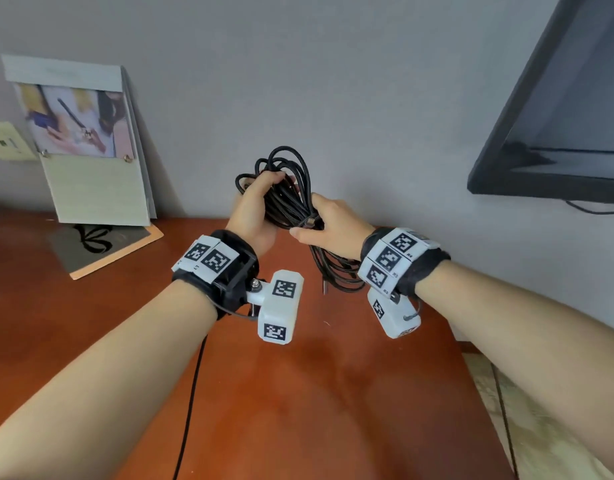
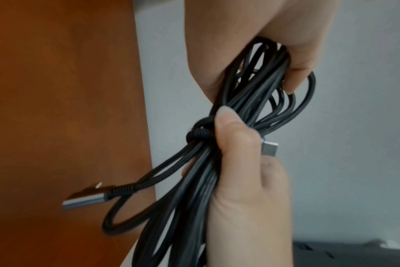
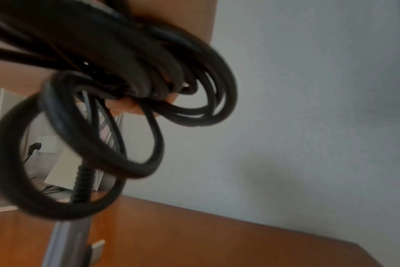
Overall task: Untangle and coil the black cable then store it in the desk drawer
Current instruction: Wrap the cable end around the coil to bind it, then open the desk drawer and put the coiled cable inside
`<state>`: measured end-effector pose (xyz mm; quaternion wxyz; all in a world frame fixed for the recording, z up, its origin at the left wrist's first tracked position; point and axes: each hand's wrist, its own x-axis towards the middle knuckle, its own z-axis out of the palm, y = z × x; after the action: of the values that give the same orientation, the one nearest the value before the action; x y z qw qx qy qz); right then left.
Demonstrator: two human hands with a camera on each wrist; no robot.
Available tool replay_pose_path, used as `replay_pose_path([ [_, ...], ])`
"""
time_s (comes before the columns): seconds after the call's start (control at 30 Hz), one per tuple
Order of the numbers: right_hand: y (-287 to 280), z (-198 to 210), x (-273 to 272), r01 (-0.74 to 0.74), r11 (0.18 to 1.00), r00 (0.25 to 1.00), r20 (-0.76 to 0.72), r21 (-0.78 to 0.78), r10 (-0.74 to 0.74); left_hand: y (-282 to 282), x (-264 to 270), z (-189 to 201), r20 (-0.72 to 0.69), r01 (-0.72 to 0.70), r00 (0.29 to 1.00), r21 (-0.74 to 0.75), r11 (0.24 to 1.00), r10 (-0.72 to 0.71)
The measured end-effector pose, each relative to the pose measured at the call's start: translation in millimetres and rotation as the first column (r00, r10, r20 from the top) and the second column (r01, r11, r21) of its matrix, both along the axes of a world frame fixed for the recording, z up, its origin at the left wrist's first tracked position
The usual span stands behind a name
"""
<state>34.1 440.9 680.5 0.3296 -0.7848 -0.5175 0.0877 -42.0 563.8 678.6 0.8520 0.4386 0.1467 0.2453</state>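
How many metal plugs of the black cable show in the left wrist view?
2. One plug pokes out beside the right hand, which grips the black cable bundle. The other plug hangs free at lower left, over the desk.

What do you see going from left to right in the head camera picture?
Wall plate → leaning calendar → left hand gripping the black cable → right hand gripping it too → monitor.

Grey wall, reddish wooden desk, dark monitor (screen off)
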Motion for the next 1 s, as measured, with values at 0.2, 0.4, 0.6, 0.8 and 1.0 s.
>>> replay_pose_path([
  [0.2, 18.4, 92.3, -16.9, 0.012, 0.999, 0.999, 0.047, -0.040, -0.010, 18.6, -16.6, 86.6, 0.049, -0.014, 0.999, -0.024, 1.000, 0.015],
  [0.4, 20.1, 156.2, -35.4, 0.048, 0.999, 0.997, 0.056, -0.013, -0.047, 22.0, -30.5, 152.5, 0.093, 0.031, 0.995, 0.032, 0.999, -0.034],
  [0.6, 1.5, 196.9, -34.9, 0.094, 0.995, 0.990, 0.108, 0.014, -0.095, 5.3, -27.2, 192.6, 0.122, 0.053, 0.991, 0.075, 0.996, -0.062],
  [0.8, -34.6, 221.4, -20.1, 0.138, 0.989, 0.980, 0.136, 0.054, -0.144, -20.2, -10.7, 217.1, 0.055, 0.059, 0.996, 0.158, 0.986, -0.069],
  [1.0, -99.0, 235.1, 16.3, 0.153, 0.983, 0.972, 0.164, 0.098, -0.167, -76.6, 3.2, 237.1, -0.051, 0.069, 0.997, 0.336, 0.939, -0.055],
])
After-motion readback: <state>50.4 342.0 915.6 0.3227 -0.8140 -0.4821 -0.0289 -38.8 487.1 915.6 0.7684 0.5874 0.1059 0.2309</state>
